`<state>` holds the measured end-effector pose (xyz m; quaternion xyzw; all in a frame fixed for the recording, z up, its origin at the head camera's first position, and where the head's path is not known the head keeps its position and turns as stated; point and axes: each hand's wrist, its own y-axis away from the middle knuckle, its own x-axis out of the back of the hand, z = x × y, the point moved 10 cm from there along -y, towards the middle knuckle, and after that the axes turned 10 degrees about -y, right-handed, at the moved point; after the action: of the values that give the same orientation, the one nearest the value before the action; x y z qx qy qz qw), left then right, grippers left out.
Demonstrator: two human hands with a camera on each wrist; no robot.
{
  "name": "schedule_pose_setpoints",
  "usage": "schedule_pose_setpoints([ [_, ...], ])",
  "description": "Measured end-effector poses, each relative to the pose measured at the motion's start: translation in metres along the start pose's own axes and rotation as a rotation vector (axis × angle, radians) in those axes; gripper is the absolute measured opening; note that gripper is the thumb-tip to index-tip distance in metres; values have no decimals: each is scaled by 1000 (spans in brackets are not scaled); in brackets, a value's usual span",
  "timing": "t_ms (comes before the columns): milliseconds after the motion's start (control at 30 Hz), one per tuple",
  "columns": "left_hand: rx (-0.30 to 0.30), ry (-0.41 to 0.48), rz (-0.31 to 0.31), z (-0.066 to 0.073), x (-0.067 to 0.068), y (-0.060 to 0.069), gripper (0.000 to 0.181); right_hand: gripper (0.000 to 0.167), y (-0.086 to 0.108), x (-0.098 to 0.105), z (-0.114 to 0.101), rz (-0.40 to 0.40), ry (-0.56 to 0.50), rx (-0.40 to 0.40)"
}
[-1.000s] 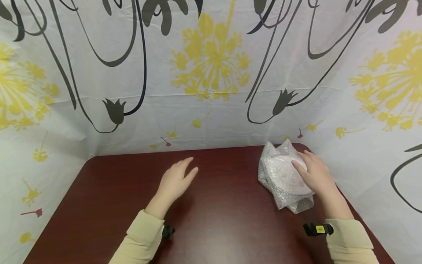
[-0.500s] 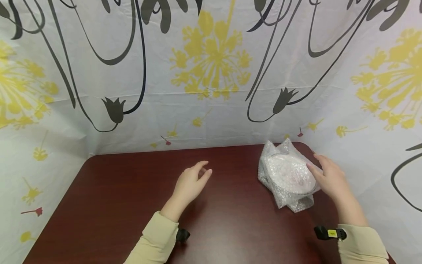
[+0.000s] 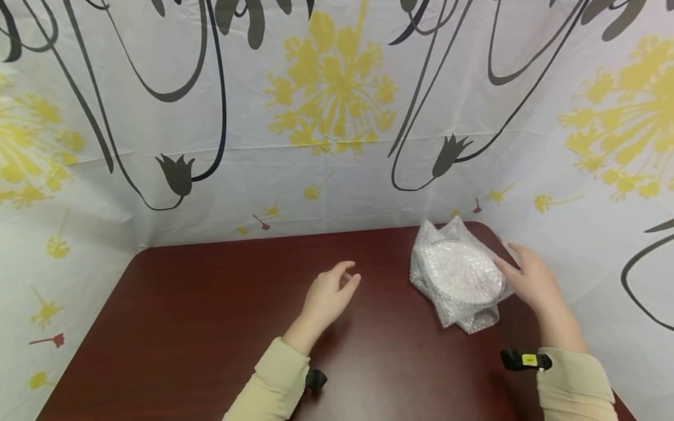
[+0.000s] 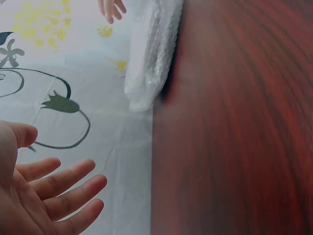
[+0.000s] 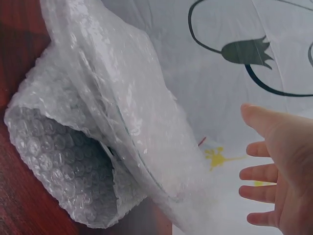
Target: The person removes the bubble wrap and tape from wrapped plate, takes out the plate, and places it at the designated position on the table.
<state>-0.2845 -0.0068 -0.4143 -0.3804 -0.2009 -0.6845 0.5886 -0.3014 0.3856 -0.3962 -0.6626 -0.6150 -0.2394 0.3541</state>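
bubble-wrapped disc [image 3: 463, 273], flat beside your spread right hand [image 3: 536, 282], presumably for stability; your relaxed left hand [image 3: 327, 297] holds nothing.

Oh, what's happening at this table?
Someone is working bare-handed here, with a bubble-wrapped bundle lying near the far right corner of the dark red table. The right hand is open beside the bundle, not gripping it. The left hand is over the table, apart from the bundle, also holding nothing.
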Motion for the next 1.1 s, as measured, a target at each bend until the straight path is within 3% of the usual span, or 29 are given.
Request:
schedule_pose_setpoints([
  [333,-20,10,0,13,-27,-9,42,71,1,-4,13,-5,-23,33],
  [700,26,190,-29,23,-57,-13,42,80,-2,-8,33,-27,-32,-24],
  [1100,113,389,-52,26,-88,-18,47,79,-4,-16,37,-14,-21,-19],
])
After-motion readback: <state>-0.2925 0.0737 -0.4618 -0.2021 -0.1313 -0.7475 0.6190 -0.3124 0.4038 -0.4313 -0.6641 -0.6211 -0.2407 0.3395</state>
